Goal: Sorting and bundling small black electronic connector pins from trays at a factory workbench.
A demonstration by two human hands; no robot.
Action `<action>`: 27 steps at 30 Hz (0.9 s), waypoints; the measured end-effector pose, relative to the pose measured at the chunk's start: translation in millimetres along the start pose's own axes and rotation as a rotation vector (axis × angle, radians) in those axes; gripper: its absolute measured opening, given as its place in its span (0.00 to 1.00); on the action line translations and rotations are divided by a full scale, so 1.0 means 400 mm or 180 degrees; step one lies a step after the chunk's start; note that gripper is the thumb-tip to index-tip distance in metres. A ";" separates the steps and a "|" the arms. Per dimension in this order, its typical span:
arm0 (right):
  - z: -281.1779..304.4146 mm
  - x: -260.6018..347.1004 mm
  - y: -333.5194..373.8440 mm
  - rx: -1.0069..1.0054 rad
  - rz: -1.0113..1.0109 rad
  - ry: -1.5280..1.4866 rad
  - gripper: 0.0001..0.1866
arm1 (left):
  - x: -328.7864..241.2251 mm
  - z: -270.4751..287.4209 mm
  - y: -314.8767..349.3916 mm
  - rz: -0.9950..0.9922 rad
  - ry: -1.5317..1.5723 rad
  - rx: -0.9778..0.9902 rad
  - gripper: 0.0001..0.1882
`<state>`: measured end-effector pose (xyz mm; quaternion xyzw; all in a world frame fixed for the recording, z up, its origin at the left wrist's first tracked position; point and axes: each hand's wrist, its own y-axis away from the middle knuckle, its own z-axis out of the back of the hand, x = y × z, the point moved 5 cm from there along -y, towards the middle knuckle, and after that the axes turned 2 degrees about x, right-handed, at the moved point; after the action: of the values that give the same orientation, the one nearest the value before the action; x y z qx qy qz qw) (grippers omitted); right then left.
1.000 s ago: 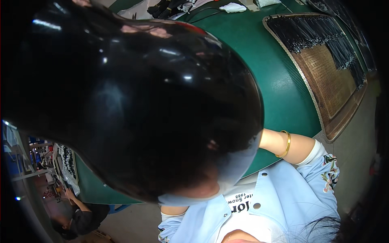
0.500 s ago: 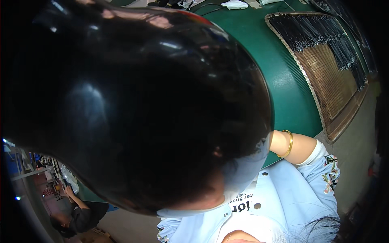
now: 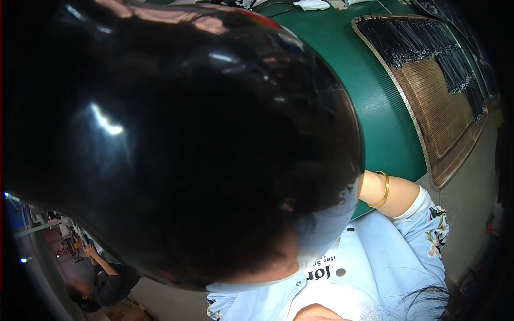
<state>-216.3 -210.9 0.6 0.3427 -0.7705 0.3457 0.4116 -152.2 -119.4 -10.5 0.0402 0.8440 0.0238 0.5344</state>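
a large, glossy, rounded black object (image 3: 214,160) fills much of the view, very close to the camera, and covers the place where both hands would show. the right hand is hidden behind its edge; only the bare forearm (image 3: 399,197) shows, with a gold bangle (image 3: 384,190) near the wrist, so i cannot tell whether that hand is grasping, clenched or released, or whether it touches the black object. the left hand is hidden too, its state just as impossible to tell, with a bit of embroidered sleeve (image 3: 214,308) showing below the black object. ahead of the right hand spreads a green counter (image 3: 380,125). farther out and to the right of that hand, a brown woven mat (image 3: 428,91) lies at the edge of the counter, with thin black strands (image 3: 412,40) bunched along its far end and down its right side. well ahead of the right hand rests a small white item (image 3: 311,5), its kind unclear. behind the right hand is the person's light blue jacket (image 3: 396,262). well to the left of both hands, a co-worker in dark clothing (image 3: 115,283) reaches forward.
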 end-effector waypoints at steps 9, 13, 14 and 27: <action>0.002 0.007 0.012 -0.0249 -0.0725 -0.0442 0.08 | 0.010 -0.003 0.002 0.0166 -0.0018 0.0016 0.27; 0.002 0.009 0.016 -0.0152 -0.0815 -0.0756 0.10 | 0.000 -0.010 -0.004 0.0231 0.0160 -0.0072 0.21; 0.001 0.013 0.016 -0.0114 -0.0849 -0.0828 0.11 | -0.006 -0.011 -0.010 0.0232 0.0015 0.0035 0.19; -0.064 -0.052 0.033 -0.0239 -0.0843 -0.0600 0.24 | -0.085 -0.038 -0.007 -0.1478 -0.4941 -0.1439 0.29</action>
<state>-208.1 -177.9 -10.0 0.4565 -0.7662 0.2257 0.3920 -151.5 -125.3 26.4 -0.2376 0.1986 0.0474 0.9497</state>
